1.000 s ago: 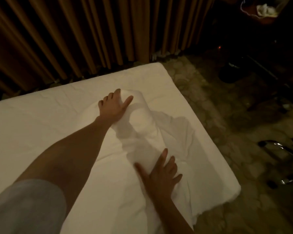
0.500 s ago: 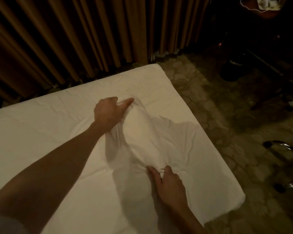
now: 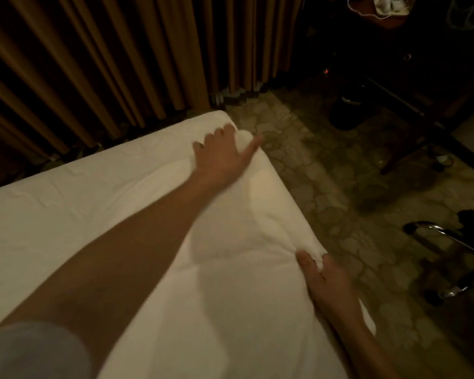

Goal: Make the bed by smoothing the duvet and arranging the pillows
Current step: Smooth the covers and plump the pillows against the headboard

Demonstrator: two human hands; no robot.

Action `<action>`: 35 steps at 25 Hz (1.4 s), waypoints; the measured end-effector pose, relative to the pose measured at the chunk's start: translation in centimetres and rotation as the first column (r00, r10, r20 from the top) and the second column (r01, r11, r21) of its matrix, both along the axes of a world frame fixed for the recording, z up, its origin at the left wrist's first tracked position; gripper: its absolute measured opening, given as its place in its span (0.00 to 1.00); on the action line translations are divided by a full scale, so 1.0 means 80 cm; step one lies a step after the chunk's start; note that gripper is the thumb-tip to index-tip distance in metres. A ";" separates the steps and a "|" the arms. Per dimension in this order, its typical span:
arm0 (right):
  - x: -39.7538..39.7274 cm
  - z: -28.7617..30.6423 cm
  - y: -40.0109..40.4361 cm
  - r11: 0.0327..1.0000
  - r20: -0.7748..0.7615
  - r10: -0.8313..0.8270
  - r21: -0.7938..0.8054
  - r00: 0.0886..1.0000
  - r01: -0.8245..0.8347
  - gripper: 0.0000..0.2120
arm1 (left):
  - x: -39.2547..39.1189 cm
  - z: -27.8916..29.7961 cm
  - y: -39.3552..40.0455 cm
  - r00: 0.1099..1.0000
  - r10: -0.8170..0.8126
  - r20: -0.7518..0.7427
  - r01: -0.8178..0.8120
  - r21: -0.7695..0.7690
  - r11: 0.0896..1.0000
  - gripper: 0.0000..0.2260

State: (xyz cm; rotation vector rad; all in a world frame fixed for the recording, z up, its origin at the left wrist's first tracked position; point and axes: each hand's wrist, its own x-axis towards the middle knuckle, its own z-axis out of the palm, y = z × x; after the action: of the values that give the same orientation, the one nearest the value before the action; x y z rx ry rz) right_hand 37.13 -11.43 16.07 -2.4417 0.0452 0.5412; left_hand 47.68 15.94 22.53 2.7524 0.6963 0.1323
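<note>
The white duvet (image 3: 121, 228) covers the bed and ends at a rounded far corner just short of the brown curtain (image 3: 107, 58), with its right edge running along open patterned carpet (image 3: 326, 187) that stretches away from the duvet to a dark bin (image 3: 345, 113) and a chrome chair frame (image 3: 449, 255). No writing can be read. The left hand (image 3: 222, 157) clutches a bunch of duvet fabric at that far corner, thumb stretched past the edge, while the right hand (image 3: 329, 280) pinches a fold at the duvet's right edge, nearer the camera.
</note>
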 end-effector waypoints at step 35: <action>-0.206 -0.075 -0.023 0.868 -0.201 -0.124 -0.497 0.972 0.008 0.55 | -0.224 -0.114 0.014 0.924 -0.340 -0.173 0.360 0.102 0.927 0.32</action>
State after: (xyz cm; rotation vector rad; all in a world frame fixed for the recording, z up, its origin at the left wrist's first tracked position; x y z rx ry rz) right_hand 20.68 -13.24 10.08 -2.8421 0.4109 0.8645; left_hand 29.73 17.08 13.43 2.9864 0.2229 -0.1156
